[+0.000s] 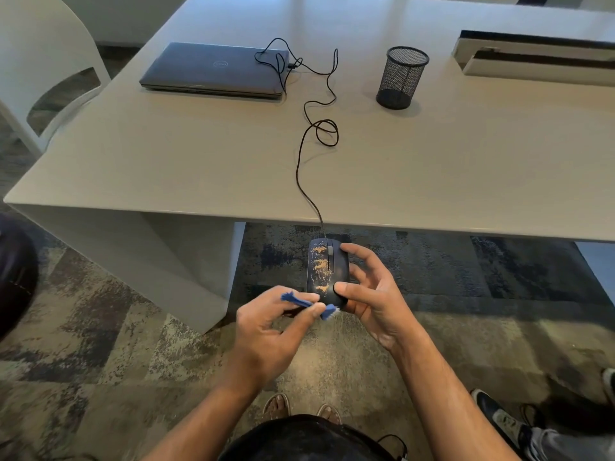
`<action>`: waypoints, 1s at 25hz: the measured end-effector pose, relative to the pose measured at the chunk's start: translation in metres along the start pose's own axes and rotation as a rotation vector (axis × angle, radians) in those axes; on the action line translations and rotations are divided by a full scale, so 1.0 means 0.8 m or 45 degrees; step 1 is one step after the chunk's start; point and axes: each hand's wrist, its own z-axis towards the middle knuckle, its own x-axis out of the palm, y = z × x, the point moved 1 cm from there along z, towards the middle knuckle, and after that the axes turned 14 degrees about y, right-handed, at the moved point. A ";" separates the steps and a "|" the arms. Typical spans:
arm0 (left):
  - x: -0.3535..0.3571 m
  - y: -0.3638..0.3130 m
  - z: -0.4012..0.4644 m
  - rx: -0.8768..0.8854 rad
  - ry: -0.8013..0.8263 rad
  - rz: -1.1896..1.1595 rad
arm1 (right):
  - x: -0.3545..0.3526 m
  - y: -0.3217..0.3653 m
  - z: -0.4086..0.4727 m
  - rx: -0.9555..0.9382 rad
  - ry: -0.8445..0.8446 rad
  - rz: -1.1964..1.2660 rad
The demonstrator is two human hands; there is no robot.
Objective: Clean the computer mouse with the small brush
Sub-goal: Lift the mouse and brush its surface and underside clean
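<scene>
Mouse [327, 271]: one, dark, wired, held in the air just off the near edge of the table [199, 154], above the carpet [116, 327]. Tan dust in about four patches on its left half; scroll wheel visible at the front.

Right hand [372, 294]: grip around the mouse, thumb on the rear top, fingers curled along the right side.

Left hand [266, 331]: grip narrow, thumb and fingers pinching the small brush [311, 306]. One brush, blue; its head touches or sits just at the rear left corner of the mouse, handle end poking out left of the fingers.

Cable [306, 168]: one, black, running from the front of the mouse up over the table edge, looping once mid-table, then tangling toward the laptop [216, 69].

On the table: one closed grey laptop at far left; one black mesh pen cup [402, 76], upright, to its right, well apart; one long white tray-like unit [539, 58] at far right.

White chair [43, 61] at the far left corner. Sandalled feet [301, 409] below; another person's shoe [499, 414] at lower right.
</scene>
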 end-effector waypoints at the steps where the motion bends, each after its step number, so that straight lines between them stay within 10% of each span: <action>1: -0.001 0.000 0.002 -0.013 -0.010 -0.001 | 0.000 0.000 0.000 -0.003 0.000 -0.001; 25: -0.033 -0.007 0.013 -0.299 -0.282 -0.269 | 0.008 -0.012 -0.018 0.003 -0.019 -0.088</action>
